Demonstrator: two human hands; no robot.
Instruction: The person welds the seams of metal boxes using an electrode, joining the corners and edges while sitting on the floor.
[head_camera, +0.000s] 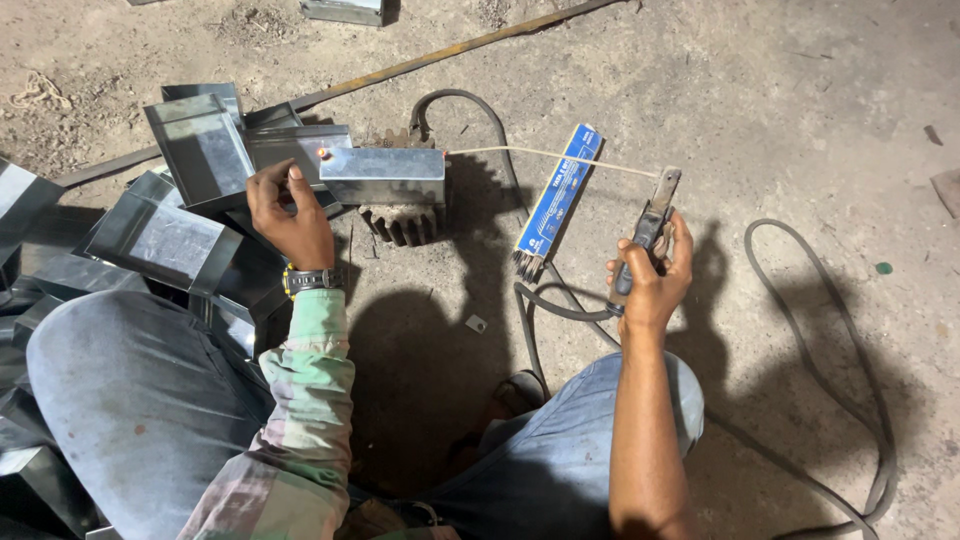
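Where the long welding rod (550, 155) meets it with a small orange glow, the shiny metal box (385, 176) sits just above the frame's centre, resting on a dark toothed gear (405, 224). The left hand (285, 210) presses against the box's left end, fingers bent. The right hand (650, 275), right of centre, is clamped around the electrode holder (648, 232) gripping the rod. A blue electrode packet (556, 195) lies between them; folded sheet-metal pieces (180, 230) pile at left.

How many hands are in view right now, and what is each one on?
2. The left hand steadies the metal box on the gear. The right hand grips the electrode holder, its rod reaching the box.
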